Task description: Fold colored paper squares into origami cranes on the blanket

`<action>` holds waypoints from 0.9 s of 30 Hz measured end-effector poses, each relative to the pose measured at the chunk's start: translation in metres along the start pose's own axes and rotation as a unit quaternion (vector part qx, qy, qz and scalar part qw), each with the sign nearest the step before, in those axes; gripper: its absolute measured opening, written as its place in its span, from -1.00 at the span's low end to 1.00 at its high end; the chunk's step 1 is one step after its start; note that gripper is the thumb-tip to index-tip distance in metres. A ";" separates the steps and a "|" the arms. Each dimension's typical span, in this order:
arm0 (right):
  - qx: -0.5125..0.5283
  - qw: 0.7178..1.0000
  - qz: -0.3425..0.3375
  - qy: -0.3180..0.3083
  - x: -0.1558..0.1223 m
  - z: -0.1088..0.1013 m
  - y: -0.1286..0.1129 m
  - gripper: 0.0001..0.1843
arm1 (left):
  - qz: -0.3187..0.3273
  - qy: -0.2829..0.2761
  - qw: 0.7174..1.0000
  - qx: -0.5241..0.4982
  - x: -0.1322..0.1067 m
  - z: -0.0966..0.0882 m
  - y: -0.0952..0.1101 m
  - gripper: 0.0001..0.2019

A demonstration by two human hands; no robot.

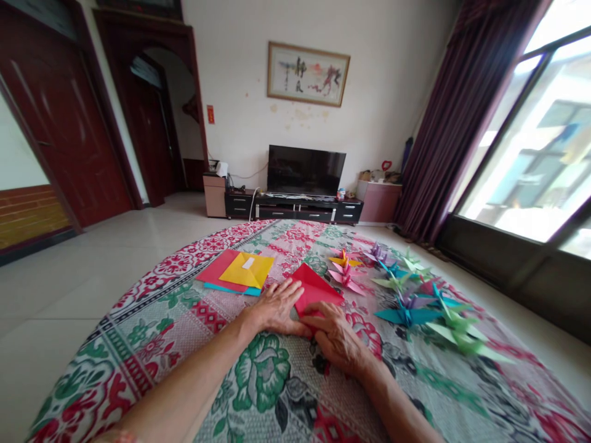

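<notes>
A red sheet of paper (316, 288), folded into a triangle, lies on the flowered cloth (258, 381) in front of me. My left hand (276, 306) lies flat with fingers stretched out, pressing the paper's left edge. My right hand (336, 335) rests on the paper's near corner, fingers curled down and pressing on it. To the left lies a small stack of flat sheets (235, 272), yellow on top of red and teal. Several folded paper cranes (406, 289) in pink, green, teal and purple stand to the right.
The cloth covers a round table. Beyond it are a tiled floor, a low TV stand with a dark television (305, 170), dark wooden doors (69, 123) at left and a large window with curtains (462, 123) at right.
</notes>
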State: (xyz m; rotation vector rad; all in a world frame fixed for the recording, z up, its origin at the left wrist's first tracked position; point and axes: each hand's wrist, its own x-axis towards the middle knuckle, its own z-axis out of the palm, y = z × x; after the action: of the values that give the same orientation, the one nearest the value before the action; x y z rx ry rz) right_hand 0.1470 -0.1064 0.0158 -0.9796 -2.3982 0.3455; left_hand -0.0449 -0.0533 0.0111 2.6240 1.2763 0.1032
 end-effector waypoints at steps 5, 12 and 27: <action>-0.002 1.000 -0.014 0.007 -0.002 0.001 0.001 -0.57 | 0.002 0.006 1.000 -0.003 0.000 0.000 0.000 0.02; 0.022 0.998 -0.055 0.010 -0.002 0.003 0.001 -0.63 | 0.005 0.011 1.000 -0.001 0.001 0.004 -0.003 -0.04; 0.050 0.998 -0.023 0.015 -0.003 0.002 0.002 -0.58 | -0.013 -0.045 0.997 -0.056 0.007 -0.011 -0.008 -0.26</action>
State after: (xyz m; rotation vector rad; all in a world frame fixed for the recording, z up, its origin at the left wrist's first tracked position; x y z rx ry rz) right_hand 0.1488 -0.1072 0.0120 -0.8768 -2.3495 0.4268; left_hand -0.0490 -0.0411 0.0197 2.4878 1.2378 0.0505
